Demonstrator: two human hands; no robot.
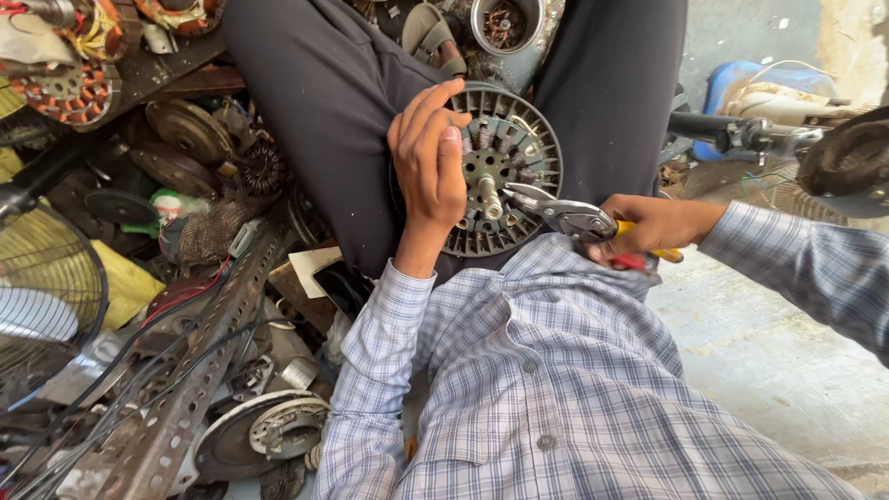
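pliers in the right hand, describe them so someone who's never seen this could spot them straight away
Start at the round finned motor resting on the person's dark-trousered lap, steadied by the left hand. To its right, the right hand grips the pliers. Their shiny grey metal tips point at the motor's centre shaft, and the yellow and red handles set them apart from the dull scrap around.

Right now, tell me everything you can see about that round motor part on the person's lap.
The round motor part is a grey metal disc, dusty and worn, with a ribbed outer rim, a ring of slots around the core and a short shaft sticking up from its centre. It lies tilted between the dark-trousered thighs. The left hand grips its left edge, covering part of it. The right hand holds pliers with yellow and red handles, whose jaws reach in beside the shaft; I cannot tell what they grip.
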